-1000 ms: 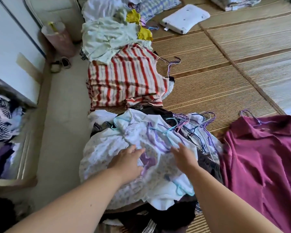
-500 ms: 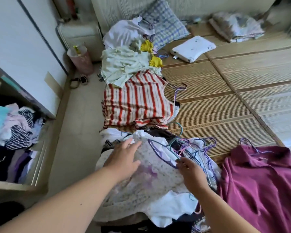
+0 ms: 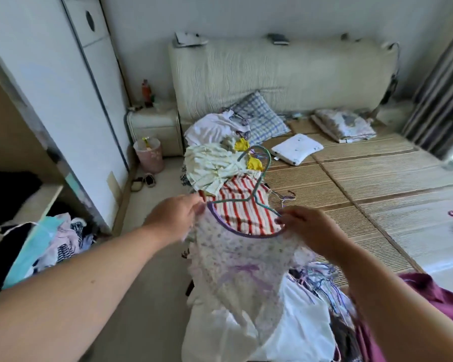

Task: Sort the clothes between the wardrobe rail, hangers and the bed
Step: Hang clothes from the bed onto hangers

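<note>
A second earlier both hands lay flat on the floral top [image 3: 242,259] where it sat on the heap at the edge of the bed [image 3: 356,194]. By this moment they had raised it clear of the heap and held it spread in the air, with 1 teal hanger [image 3: 254,195] showing in its purple-edged neckline and the hook standing upward. The striped shirt [image 3: 242,212] on the bed could be seen through that neckline. This probably meant the top was on, or nearly on, its hanger and due for the wardrobe [image 3: 63,105] at the left (its rail was out of view, so where it would hang could not be judged).

The left hand [image 3: 173,218] reached forward with its forearm angled in from the lower left. Its fingers were closed in a pinch on the top's left shoulder, though motion blur hid the exact hold. The right hand [image 3: 309,231] came in from the lower right, its fingers curled round the other shoulder and, it seemed, the hanger's end. The rest of the top hung down over the tangle of spare hangers [image 3: 322,279].
</note>
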